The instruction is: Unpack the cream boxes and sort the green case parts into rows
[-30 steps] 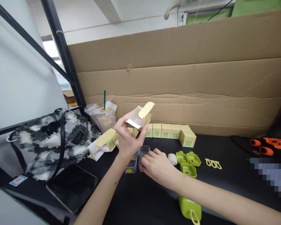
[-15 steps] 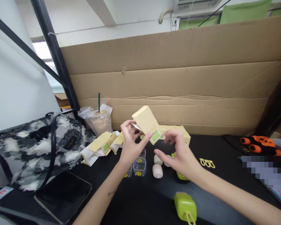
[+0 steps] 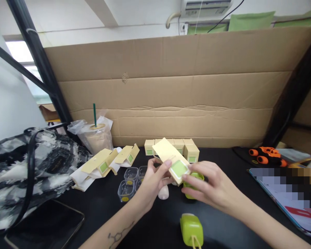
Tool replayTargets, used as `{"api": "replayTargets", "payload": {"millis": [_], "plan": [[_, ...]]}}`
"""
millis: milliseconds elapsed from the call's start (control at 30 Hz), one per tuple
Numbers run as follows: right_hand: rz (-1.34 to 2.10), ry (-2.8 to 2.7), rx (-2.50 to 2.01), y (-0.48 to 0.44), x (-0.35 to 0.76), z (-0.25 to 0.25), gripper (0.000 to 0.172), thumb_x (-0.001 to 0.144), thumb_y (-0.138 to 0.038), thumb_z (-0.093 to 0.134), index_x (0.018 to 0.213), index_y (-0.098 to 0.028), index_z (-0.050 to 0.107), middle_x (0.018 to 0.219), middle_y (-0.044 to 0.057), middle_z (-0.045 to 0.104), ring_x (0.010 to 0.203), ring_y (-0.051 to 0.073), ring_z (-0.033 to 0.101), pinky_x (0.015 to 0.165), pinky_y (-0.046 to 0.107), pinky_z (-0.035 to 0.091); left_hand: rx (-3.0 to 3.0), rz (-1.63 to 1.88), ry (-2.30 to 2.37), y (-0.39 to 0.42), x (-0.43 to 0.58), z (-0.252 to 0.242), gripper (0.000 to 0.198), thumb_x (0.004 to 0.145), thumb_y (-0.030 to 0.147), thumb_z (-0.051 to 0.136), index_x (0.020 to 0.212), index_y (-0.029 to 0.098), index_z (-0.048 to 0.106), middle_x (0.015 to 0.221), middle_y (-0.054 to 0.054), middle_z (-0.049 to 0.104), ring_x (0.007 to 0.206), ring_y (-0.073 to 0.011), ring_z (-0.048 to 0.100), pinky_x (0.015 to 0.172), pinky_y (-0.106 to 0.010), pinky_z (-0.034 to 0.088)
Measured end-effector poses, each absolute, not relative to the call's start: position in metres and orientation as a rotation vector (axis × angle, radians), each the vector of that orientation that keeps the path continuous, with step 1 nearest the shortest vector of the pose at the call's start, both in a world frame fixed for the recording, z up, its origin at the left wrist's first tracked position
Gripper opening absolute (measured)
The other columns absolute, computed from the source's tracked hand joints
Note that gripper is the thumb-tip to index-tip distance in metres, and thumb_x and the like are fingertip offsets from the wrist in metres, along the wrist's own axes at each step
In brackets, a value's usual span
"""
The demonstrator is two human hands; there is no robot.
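In the middle of the head view, a pale yellow cardboard box (image 3: 169, 152) with a green, white-edged label is tilted above the table. My left hand (image 3: 155, 181) is closed around its left side, thumb on the front face. At the lower right corner, the fingers of my right hand (image 3: 207, 183) close on the label end. Beneath the hands, a pale rounded case (image 3: 163, 192) and a lime green case (image 3: 193, 194) are partly hidden. Clear plastic containers (image 3: 126, 189) with yellow stickers stand left of my left hand. Nearer me lies another green case (image 3: 191, 230) with a yellow strap.
Several upright yellow boxes (image 3: 191, 151) line the cardboard back wall (image 3: 171, 93). Opened yellow boxes (image 3: 100, 164) lie at left, before a bagged drink (image 3: 95, 136). A furry bag (image 3: 46, 162) and dark tablet (image 3: 46, 221) are left; an orange toy car (image 3: 268, 155) is right.
My right hand has come in from apart to touch the box. The box has been lowered and its label turned more toward me. The whole view has shifted rightward.
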State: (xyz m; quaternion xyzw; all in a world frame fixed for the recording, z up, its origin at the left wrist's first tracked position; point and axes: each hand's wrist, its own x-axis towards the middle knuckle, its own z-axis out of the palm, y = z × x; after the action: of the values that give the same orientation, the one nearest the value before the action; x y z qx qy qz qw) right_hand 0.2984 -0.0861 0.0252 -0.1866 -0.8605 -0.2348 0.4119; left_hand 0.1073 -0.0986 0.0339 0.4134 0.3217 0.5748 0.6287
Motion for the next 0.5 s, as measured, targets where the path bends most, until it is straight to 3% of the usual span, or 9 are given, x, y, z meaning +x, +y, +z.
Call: {"api": "replayTargets", "payload": {"millis": [67, 167, 400, 500], "plan": [[-0.857, -2.205, -0.401, -0.0841, 0.3026, 0.0267, 0.027, 0.087, -0.009, 0.055, 0.111, -0.021, 0.055, 0.103, 0.005, 0.063, 0.1, 0.019, 0.058, 0.088, 0.037, 0.05, 0.903, 1.274, 0.704, -0.1, 0.1088, 0.0339, 0.038, 0.082, 0.035, 0.065, 0.098, 0.02, 0.034, 0.095, -0.009, 0.067, 0.083, -0.0204, 0.069, 0.074, -0.034, 0.055], [-0.965, -2.156, -0.416, -0.0854, 0.3024, 0.0269, 0.018, 0.091, -0.012, 0.049, 0.105, -0.017, 0.059, 0.097, 0.006, 0.07, 0.096, 0.019, 0.062, 0.082, 0.035, 0.052, 0.885, 1.236, 0.696, -0.0993, 0.1095, 0.0323, 0.037, 0.083, 0.032, 0.064, 0.1, 0.02, 0.035, 0.095, -0.01, 0.068, 0.081, -0.0195, 0.07, 0.074, -0.033, 0.055], [-1.049, -2.063, -0.38, -0.0895, 0.3009, 0.0259, 0.022, 0.093, -0.01, 0.042, 0.1, -0.02, 0.061, 0.091, 0.003, 0.073, 0.095, 0.016, 0.063, 0.081, 0.03, 0.052, 0.876, 1.258, 0.665, -0.1005, 0.11, 0.0332, 0.033, 0.08, 0.031, 0.067, 0.097, 0.019, 0.04, 0.099, -0.009, 0.067, 0.084, -0.0185, 0.068, 0.074, -0.032, 0.055], [-1.043, -2.024, -0.289, -0.0877, 0.3015, 0.0264, 0.025, 0.091, -0.007, 0.043, 0.091, -0.022, 0.063, 0.08, 0.0, 0.069, 0.082, 0.013, 0.062, 0.081, 0.028, 0.052, 0.877, 1.262, 0.658, -0.1035, 0.111, 0.0377, 0.032, 0.079, 0.031, 0.068, 0.097, 0.019, 0.043, 0.101, -0.009, 0.067, 0.084, -0.0191, 0.067, 0.071, -0.029, 0.054]]}}
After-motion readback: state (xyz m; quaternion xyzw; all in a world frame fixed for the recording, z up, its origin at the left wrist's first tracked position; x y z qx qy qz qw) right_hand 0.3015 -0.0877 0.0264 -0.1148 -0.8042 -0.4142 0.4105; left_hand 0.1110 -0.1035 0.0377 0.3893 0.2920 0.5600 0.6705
